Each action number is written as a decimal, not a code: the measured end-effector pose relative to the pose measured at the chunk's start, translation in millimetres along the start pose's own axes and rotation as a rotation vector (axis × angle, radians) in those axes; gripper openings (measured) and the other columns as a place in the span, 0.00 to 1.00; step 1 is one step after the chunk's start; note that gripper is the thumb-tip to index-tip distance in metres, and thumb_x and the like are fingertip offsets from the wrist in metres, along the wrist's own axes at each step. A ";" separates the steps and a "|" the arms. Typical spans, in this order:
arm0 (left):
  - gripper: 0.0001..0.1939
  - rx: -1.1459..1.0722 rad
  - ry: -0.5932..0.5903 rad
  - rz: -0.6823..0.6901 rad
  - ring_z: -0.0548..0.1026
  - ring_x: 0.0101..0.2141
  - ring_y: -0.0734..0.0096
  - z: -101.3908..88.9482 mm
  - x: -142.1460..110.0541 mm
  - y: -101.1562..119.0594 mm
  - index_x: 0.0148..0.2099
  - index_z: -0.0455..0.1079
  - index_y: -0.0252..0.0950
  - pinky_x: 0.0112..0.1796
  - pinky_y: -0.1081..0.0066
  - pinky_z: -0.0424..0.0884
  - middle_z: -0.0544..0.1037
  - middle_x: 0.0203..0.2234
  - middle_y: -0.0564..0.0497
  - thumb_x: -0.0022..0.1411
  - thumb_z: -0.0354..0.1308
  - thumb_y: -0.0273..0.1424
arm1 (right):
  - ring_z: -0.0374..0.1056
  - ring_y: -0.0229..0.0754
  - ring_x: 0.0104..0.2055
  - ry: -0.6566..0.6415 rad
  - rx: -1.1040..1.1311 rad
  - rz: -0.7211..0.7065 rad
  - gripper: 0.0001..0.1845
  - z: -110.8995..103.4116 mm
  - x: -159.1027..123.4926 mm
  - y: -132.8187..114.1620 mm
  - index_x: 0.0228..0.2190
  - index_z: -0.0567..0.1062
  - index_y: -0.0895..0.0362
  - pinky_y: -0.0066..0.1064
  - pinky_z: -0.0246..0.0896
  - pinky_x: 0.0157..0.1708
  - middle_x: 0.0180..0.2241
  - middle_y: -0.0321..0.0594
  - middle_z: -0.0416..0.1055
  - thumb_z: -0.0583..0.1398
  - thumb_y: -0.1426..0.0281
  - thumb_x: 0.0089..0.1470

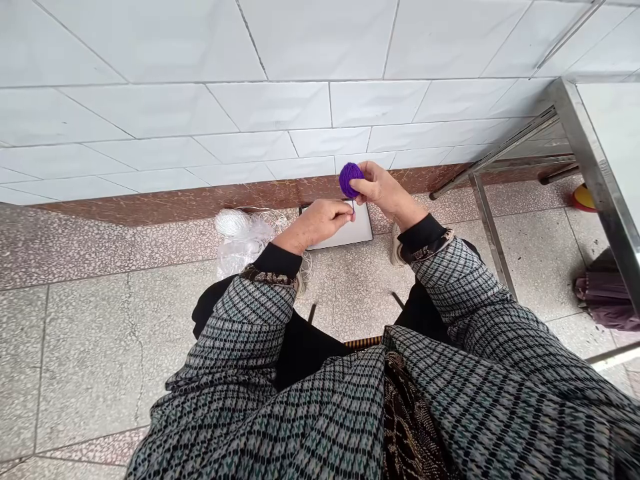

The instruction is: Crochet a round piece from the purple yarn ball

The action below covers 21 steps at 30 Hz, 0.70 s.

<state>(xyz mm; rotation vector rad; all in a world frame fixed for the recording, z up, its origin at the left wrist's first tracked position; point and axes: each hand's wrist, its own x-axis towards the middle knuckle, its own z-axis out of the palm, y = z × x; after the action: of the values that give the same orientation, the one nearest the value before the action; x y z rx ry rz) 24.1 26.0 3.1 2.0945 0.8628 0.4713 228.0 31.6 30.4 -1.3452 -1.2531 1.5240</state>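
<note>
A small round ball of purple yarn [351, 180] is gripped between the thumb and fingers of my right hand [378, 189], in front of the tiled wall. Just below and to the left of it, my left hand [321, 223] is closed in a pinch at the purple strand, which runs down from the ball. Beneath both hands a flat white board or tray [345, 235] with a dark edge lies on the floor, partly covered by my left hand. White yarn [233, 223] rests on the floor left of my left wrist, beside clear plastic [237, 252].
A white tiled wall [300, 47] rises close in front. On the right stands a metal-framed table [597, 150]. A red and yellow object [585, 198] and dark purple cloth-like material [607, 297] are on the floor beyond its legs. Speckled floor tiles [90, 347] extend left.
</note>
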 end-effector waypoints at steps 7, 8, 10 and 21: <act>0.11 0.088 0.171 0.020 0.82 0.41 0.62 -20.9 -6.7 2.5 0.41 0.82 0.37 0.49 0.63 0.77 0.87 0.39 0.46 0.72 0.57 0.29 | 0.62 0.35 0.26 0.083 -0.309 0.167 0.15 4.1 -2.7 -3.7 0.42 0.68 0.53 0.27 0.60 0.23 0.33 0.34 0.71 0.68 0.78 0.65; 0.11 0.107 0.219 0.004 0.82 0.41 0.62 -24.8 -7.1 2.1 0.41 0.82 0.37 0.49 0.62 0.77 0.86 0.40 0.46 0.72 0.57 0.28 | 0.62 0.35 0.26 0.032 -0.294 0.169 0.15 3.3 -4.3 -4.0 0.43 0.69 0.53 0.27 0.60 0.23 0.34 0.34 0.72 0.69 0.79 0.64; 0.11 0.129 0.290 -0.025 0.81 0.41 0.62 -30.5 -7.1 1.1 0.42 0.82 0.37 0.49 0.62 0.77 0.86 0.39 0.47 0.71 0.57 0.28 | 0.62 0.34 0.26 -0.115 -0.236 0.169 0.15 1.4 -7.7 -4.4 0.46 0.72 0.54 0.26 0.61 0.24 0.34 0.34 0.74 0.69 0.79 0.64; 0.10 -0.010 0.343 -0.261 0.80 0.36 0.63 -11.4 5.9 -13.2 0.39 0.83 0.36 0.43 0.66 0.75 0.85 0.32 0.51 0.71 0.60 0.32 | 0.68 0.34 0.31 -0.256 0.150 0.043 0.20 2.2 -7.6 0.4 0.49 0.75 0.55 0.26 0.67 0.33 0.35 0.33 0.75 0.74 0.69 0.59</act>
<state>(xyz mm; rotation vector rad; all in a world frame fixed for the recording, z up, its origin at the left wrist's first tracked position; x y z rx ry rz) 16.1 42.2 -0.2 1.8832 1.3085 0.7026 227.2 23.9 31.9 -1.1129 -1.2402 1.8273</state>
